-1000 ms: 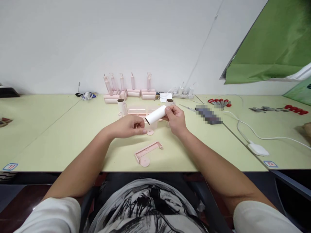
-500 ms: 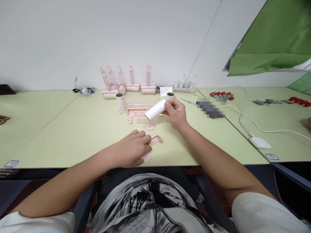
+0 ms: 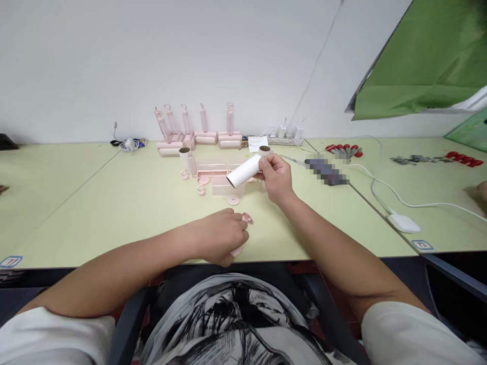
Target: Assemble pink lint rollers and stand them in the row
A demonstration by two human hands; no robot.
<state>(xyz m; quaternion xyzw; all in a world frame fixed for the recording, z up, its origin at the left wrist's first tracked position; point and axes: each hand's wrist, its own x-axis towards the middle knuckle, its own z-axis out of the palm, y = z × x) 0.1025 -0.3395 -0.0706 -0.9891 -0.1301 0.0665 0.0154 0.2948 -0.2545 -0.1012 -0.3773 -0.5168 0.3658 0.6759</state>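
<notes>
My right hand (image 3: 277,177) is closed around one end of a white paper roll (image 3: 243,171), a hollow tube tilted in the air above the table. Low at the table's front edge, my left hand (image 3: 224,234) has curled fingers on a thin pink disc (image 3: 236,251), with its thumb at the edge; the hand hides much of the disc. A pink trough-like plastic piece (image 3: 247,218) pokes out beyond the left fingers, mostly covered. Farther back lie another pink disc (image 3: 233,201) and a clear plastic cover (image 3: 224,186).
Two upright paper rolls (image 3: 185,158) (image 3: 265,150) and small pink ring-topped caps (image 3: 201,190) stand behind. Pink cases with clear-bodied sticks (image 3: 230,121) line the wall. To the right are a power strip (image 3: 289,140), red-handled tools (image 3: 344,150), a white cable (image 3: 403,202) and a white charger (image 3: 404,222).
My left hand has slid right and slightly toward the table edge, the pink disc shifting with it, and now covers more of the trough-like piece. The right hand holds the roll almost still.
</notes>
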